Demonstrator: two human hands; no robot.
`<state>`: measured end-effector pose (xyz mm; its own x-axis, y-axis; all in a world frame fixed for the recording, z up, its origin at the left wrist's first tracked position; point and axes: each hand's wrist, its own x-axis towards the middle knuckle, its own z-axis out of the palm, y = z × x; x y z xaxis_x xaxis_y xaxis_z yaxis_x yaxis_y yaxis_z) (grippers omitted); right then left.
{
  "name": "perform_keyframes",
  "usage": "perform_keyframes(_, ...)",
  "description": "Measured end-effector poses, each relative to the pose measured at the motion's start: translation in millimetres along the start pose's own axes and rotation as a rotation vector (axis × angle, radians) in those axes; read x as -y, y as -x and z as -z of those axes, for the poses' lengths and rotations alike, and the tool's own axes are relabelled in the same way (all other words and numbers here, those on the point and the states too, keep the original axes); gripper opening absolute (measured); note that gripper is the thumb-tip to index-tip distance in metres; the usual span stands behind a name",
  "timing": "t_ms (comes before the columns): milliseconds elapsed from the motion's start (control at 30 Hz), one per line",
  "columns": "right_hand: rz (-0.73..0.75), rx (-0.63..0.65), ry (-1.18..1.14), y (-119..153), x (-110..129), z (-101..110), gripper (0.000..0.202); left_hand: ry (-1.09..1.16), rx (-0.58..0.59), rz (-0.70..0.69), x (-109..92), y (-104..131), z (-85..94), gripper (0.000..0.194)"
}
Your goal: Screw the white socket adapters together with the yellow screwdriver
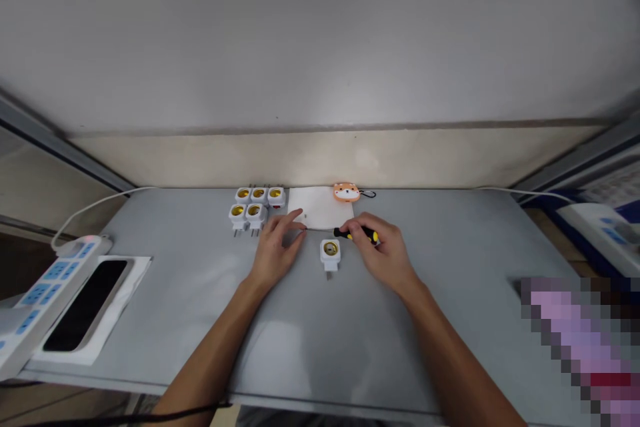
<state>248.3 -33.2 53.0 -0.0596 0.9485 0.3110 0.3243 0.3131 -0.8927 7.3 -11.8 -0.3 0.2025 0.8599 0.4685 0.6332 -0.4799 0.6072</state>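
My right hand (381,250) is closed around the black and yellow handle of a screwdriver (341,233), whose thin shaft points left. At its tip, my left hand (278,245) pinches with thumb and a finger, another finger raised. Whatever is between those fingertips is too small to make out. Below the shaft, between my hands, a white lamp socket adapter (331,251) with a gold-coloured inside and plug prongs lies on the table. Several similar socket adapters (255,212) stand in two rows beyond my left hand. Behind the screwdriver lies a white sheet (317,207) with a small dark speck on it.
An orange animal-face case (347,193) with a black loop rests on the sheet's right corner. At left, a phone (87,307) lies on white paper beside a power strip (50,293). A second power strip (603,227) is at right, above a pixelated area. A wall closes the grey table's back.
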Motion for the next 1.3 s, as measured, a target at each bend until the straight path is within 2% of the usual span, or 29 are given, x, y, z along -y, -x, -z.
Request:
perform_keyframes(700,0.015,0.032,0.027,1.7,4.5,2.5,0.025,-0.030,-0.018,-0.046,1.7,1.4,-0.7,0.041)
perform_keyframes(867,0.016,0.027,0.034,1.9,5.7,1.4,0.024,-0.040,0.031,-0.067,0.1,0.4,1.8,0.041)
perform_keyframes(1300,0.007,0.007,0.061,2.5,7.6,1.0,0.025,-0.042,0.041,-0.121,-2.2,1.1,1.5,0.041)
